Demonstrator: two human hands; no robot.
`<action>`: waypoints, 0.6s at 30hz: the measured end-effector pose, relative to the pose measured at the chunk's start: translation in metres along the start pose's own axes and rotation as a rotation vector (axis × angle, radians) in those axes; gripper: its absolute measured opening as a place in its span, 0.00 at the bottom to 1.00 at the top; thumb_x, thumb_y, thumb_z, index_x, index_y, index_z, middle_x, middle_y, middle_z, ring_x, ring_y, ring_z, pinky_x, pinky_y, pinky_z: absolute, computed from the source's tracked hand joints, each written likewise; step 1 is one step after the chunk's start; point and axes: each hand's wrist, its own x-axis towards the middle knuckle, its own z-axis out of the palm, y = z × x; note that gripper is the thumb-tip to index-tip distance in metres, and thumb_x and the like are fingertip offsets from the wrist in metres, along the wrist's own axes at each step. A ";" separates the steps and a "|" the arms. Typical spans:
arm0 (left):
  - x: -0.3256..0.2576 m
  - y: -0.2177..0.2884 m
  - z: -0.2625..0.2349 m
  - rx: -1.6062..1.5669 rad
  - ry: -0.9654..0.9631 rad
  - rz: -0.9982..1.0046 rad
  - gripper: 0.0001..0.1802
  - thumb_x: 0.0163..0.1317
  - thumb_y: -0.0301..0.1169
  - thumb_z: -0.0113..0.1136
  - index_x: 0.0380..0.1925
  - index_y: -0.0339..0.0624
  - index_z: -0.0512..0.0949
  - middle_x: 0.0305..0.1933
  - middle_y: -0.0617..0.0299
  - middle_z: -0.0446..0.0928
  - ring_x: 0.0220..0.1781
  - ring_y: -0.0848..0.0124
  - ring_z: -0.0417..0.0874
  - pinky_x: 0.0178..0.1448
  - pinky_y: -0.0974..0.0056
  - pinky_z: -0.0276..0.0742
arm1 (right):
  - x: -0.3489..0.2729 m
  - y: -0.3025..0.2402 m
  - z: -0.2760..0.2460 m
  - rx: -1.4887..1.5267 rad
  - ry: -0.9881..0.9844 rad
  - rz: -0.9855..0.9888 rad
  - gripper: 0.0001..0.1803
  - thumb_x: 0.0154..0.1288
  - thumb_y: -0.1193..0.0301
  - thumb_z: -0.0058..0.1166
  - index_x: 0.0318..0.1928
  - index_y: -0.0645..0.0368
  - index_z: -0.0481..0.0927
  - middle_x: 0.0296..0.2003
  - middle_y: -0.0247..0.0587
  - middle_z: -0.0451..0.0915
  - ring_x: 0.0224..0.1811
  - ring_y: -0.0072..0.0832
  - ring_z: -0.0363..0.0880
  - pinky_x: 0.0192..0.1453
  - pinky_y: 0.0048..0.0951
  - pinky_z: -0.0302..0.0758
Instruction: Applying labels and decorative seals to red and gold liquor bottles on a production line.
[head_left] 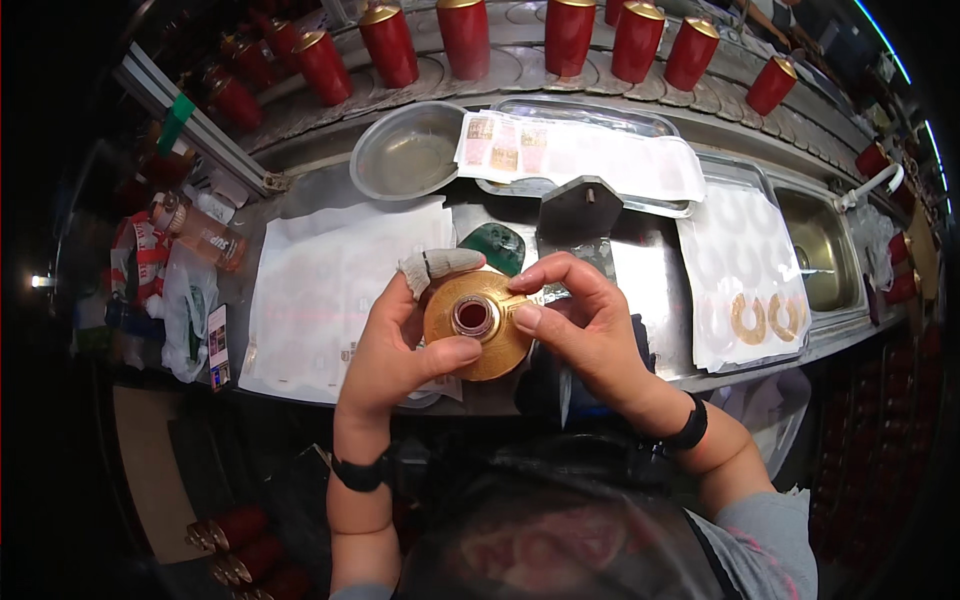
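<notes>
A bottle with a round gold shoulder (490, 354) and a short open neck faces up at me, its body hidden below. My left hand (402, 345) is wrapped round its left side, thumb on the gold and a cloth cover on one finger. On the right edge of the gold, the thumb and forefinger of my right hand (590, 320) press close together. Beyond the bottle lies a dark green, glossy rounded piece (494, 247). A dark angular stand (580, 208) rises behind my right hand.
Red bottles with gold tops (465, 40) line a conveyor at the back. A metal bowl (408, 150) and a tray with printed sheets (600, 160) stand before it. White sheets (340, 290) lie left; a sheet with gold horseshoe-shaped decals (748, 318) lies right, beside a sink (820, 250).
</notes>
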 end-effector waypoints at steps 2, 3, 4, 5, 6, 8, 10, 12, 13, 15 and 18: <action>-0.011 -0.008 0.023 -0.036 0.093 0.028 0.41 0.50 0.29 0.74 0.65 0.38 0.68 0.63 0.56 0.75 0.64 0.67 0.76 0.70 0.61 0.70 | 0.000 0.006 -0.003 -0.005 -0.038 -0.003 0.16 0.63 0.74 0.66 0.50 0.62 0.79 0.47 0.32 0.73 0.31 0.07 0.72 0.34 0.11 0.70; -0.012 -0.010 0.030 -0.075 0.171 0.060 0.39 0.50 0.27 0.73 0.65 0.38 0.68 0.62 0.56 0.76 0.63 0.68 0.77 0.69 0.62 0.71 | -0.001 0.007 -0.004 -0.022 -0.029 -0.012 0.16 0.63 0.74 0.67 0.50 0.62 0.79 0.46 0.31 0.73 0.31 0.06 0.71 0.33 0.11 0.69; -0.011 -0.011 0.027 -0.074 0.173 0.059 0.39 0.50 0.27 0.73 0.65 0.38 0.68 0.62 0.56 0.76 0.63 0.68 0.77 0.69 0.62 0.71 | -0.002 0.008 -0.003 -0.037 -0.017 -0.024 0.16 0.63 0.73 0.67 0.50 0.62 0.79 0.46 0.31 0.73 0.31 0.06 0.70 0.32 0.11 0.68; -0.009 -0.013 0.023 -0.062 0.145 0.069 0.38 0.50 0.27 0.72 0.64 0.38 0.70 0.61 0.56 0.77 0.63 0.68 0.78 0.68 0.62 0.72 | -0.003 0.008 -0.002 -0.035 -0.017 -0.023 0.16 0.63 0.73 0.67 0.50 0.62 0.79 0.46 0.31 0.73 0.31 0.06 0.70 0.32 0.11 0.68; -0.006 -0.014 0.019 -0.050 0.117 0.079 0.37 0.50 0.26 0.72 0.63 0.38 0.71 0.60 0.56 0.77 0.63 0.68 0.78 0.68 0.62 0.72 | -0.004 0.005 -0.001 -0.058 -0.007 -0.014 0.16 0.63 0.74 0.67 0.50 0.61 0.79 0.45 0.31 0.72 0.30 0.06 0.69 0.32 0.10 0.68; 0.005 -0.012 0.000 -0.053 -0.022 0.061 0.36 0.49 0.27 0.72 0.61 0.37 0.72 0.61 0.55 0.77 0.63 0.68 0.78 0.68 0.61 0.72 | -0.006 0.004 0.001 -0.080 0.002 -0.002 0.16 0.63 0.74 0.66 0.50 0.61 0.79 0.45 0.31 0.72 0.29 0.05 0.69 0.31 0.10 0.68; 0.013 -0.008 -0.012 -0.051 -0.161 0.039 0.35 0.49 0.27 0.72 0.60 0.37 0.73 0.61 0.55 0.77 0.63 0.68 0.78 0.68 0.61 0.73 | -0.006 0.005 0.001 -0.019 0.025 -0.049 0.16 0.63 0.74 0.66 0.51 0.61 0.79 0.43 0.30 0.72 0.30 0.06 0.69 0.29 0.11 0.66; 0.017 -0.004 -0.017 -0.073 -0.247 0.006 0.35 0.49 0.28 0.72 0.60 0.36 0.75 0.62 0.55 0.77 0.63 0.68 0.78 0.68 0.61 0.72 | -0.008 0.002 0.002 -0.009 0.031 -0.014 0.18 0.62 0.74 0.67 0.52 0.61 0.79 0.43 0.30 0.72 0.32 0.06 0.69 0.29 0.11 0.65; 0.013 0.006 -0.010 -0.012 -0.201 -0.024 0.35 0.49 0.30 0.72 0.60 0.36 0.75 0.64 0.55 0.76 0.64 0.66 0.78 0.69 0.61 0.71 | -0.010 0.001 0.000 -0.013 0.048 0.020 0.20 0.62 0.73 0.68 0.53 0.61 0.78 0.42 0.30 0.72 0.34 0.07 0.69 0.29 0.11 0.64; 0.007 0.001 -0.010 0.056 -0.143 0.043 0.34 0.50 0.31 0.72 0.59 0.36 0.76 0.65 0.55 0.75 0.65 0.66 0.77 0.69 0.60 0.71 | -0.012 0.001 -0.004 -0.086 0.017 0.017 0.22 0.60 0.72 0.69 0.54 0.61 0.78 0.41 0.30 0.71 0.36 0.08 0.68 0.30 0.11 0.64; -0.002 -0.002 -0.002 0.064 -0.063 0.074 0.30 0.51 0.31 0.71 0.57 0.35 0.78 0.68 0.53 0.73 0.65 0.65 0.76 0.70 0.60 0.70 | -0.010 -0.001 0.000 -0.185 -0.036 -0.017 0.29 0.56 0.69 0.73 0.57 0.58 0.76 0.39 0.30 0.70 0.34 0.09 0.65 0.29 0.11 0.63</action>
